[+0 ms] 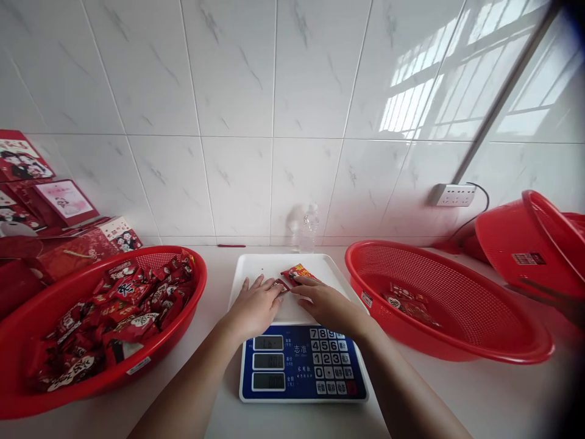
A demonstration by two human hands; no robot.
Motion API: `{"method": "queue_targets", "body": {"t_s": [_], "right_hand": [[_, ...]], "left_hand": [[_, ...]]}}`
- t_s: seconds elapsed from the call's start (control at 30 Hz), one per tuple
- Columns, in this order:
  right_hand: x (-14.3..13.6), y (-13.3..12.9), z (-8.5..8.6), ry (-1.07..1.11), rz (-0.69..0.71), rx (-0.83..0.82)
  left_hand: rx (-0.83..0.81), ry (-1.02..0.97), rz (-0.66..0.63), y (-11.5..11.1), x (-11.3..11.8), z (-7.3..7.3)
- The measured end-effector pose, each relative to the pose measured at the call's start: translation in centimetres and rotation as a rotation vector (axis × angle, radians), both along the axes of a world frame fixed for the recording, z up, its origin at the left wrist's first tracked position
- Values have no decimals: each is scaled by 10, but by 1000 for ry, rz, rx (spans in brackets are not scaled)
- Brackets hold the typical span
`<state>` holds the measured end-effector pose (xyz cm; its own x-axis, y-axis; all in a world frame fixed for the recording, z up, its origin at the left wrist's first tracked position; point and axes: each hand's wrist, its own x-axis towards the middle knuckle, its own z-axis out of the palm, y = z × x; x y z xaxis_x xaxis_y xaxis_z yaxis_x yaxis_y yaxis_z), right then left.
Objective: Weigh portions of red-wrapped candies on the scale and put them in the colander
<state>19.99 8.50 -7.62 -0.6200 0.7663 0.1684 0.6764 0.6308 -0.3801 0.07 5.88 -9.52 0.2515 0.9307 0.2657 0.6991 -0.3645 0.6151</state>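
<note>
A white weighing tray (249,268) of a digital scale with a blue keypad panel (300,350) lies in front of me. My left hand (258,305) is over the tray's left half, fingers stretched out, its fingertips at a small dark red packet (280,285). My right hand (326,303) reaches in from the right with extended fingers, at the near edge of a red and yellow packet (299,271). Both packets lie on the tray, partly covered by my fingers. I cannot tell how firmly the fingertips touch them.
At left, a red plastic basket (198,292) is heaped with red packets. On the right, another red basket (457,274) holds several packets (409,305). Tilted red baskets (507,238) stand behind it. A clear bottle (311,221) and a power strip (453,195) are by the tiled wall; gift boxes (68,201) are far left.
</note>
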Motion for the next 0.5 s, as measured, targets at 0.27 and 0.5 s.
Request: {"method": "queue_targets", "body": {"t_s": [0.27, 0.5], "right_hand": [[-9, 5, -8, -1, 28, 71], [-15, 1, -6, -51, 78, 15]], "left_hand": [[126, -54, 67, -6, 7, 17], [80, -64, 79, -23, -16, 53]]}}
